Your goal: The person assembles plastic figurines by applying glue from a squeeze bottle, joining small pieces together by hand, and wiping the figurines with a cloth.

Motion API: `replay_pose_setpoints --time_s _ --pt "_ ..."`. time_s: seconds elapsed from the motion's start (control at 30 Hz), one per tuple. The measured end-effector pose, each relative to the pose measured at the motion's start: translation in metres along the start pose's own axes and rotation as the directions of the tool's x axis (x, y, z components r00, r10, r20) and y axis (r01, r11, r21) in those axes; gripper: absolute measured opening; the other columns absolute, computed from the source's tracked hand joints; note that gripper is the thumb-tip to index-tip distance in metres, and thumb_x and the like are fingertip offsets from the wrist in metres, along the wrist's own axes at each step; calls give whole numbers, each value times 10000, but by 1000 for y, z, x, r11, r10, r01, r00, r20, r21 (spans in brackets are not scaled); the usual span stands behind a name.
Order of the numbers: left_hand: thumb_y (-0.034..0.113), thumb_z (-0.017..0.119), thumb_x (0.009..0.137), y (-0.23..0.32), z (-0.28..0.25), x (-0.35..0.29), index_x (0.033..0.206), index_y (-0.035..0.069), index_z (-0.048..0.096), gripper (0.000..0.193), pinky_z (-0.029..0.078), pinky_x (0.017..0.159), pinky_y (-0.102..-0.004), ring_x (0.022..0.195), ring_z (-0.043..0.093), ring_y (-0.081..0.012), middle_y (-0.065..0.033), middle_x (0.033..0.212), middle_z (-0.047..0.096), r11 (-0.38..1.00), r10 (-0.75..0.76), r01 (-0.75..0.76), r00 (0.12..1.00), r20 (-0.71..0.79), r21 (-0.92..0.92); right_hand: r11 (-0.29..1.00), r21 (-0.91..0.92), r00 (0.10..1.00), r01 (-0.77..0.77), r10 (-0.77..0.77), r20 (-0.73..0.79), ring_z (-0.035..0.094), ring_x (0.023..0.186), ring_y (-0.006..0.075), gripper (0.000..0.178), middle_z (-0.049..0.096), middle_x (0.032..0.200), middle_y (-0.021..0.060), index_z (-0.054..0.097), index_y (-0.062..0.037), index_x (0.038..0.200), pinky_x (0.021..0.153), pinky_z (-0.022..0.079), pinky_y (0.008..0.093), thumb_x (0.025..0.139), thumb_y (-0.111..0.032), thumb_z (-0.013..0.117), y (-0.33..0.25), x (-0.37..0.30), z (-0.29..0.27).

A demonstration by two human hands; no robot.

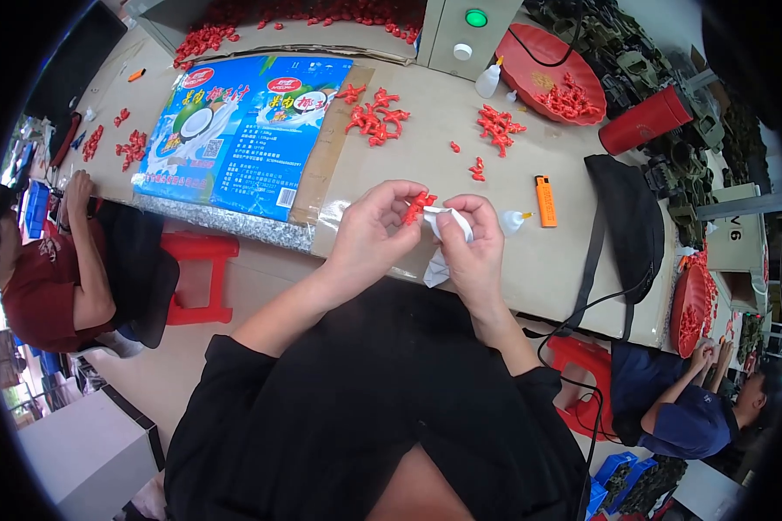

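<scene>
Between the thumb and fingers of my left hand (375, 227) is a small red plastic figure (418, 207). My right hand (475, 247) pinches a crumpled white tissue (453, 222), one corner of it touching the figure and a loose end hanging below. Both hands meet above the near part of the worktable. Just right of my right hand lies a small white glue bottle (514, 220) with a yellowish tip, and beside that an orange lighter (545, 201). Clusters of similar red figures (379, 117) lie on the table beyond my hands.
A blue printed cardboard sheet (235, 139) covers the table's left part. At the back right are a red scalloped tray (530, 65), another glue bottle (488, 80) and a red cylinder (645, 120). A black pouch (624, 234) lies at the right. Co-workers sit on both sides.
</scene>
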State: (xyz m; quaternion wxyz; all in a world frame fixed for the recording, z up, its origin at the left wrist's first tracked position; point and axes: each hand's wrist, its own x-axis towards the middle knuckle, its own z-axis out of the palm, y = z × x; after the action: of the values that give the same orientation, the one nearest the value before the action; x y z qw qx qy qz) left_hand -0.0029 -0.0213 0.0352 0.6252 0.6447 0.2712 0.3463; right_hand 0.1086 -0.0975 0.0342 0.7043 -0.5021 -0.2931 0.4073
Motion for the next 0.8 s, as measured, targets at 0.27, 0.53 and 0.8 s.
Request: replay_pose_setpoints --time_s 0.27,0.53,0.8 --pt "-31 547 755 -4 -1 -3 1017 -30 462 275 450 730 -223 828 530 -98 -66 927 526 1000 0 1 997 72 -13 998 45 998 -42 41 38 487 688 32 90 541 783 4 523 -5 856 596 402 168 789 -40 572 12 0 -3" --pt "-54 565 728 -8 -5 -4 999 -23 494 283 461 707 -225 820 531 -109 -64 925 517 977 67 -85 993 97 195 947 -319 1000 -20 25 14 509 622 45 122 579 700 22 578 14 843 548 414 191 776 -86 592 3 5 -7" --pt "-38 595 633 -15 -9 -3 942 16 520 323 435 555 -276 614 525 -174 -79 739 503 883 116 -188 975 188 429 815 -579 988 -15 101 116 555 547 124 142 589 632 107 583 23 789 515 437 255 709 -93 603 12 12 -17"
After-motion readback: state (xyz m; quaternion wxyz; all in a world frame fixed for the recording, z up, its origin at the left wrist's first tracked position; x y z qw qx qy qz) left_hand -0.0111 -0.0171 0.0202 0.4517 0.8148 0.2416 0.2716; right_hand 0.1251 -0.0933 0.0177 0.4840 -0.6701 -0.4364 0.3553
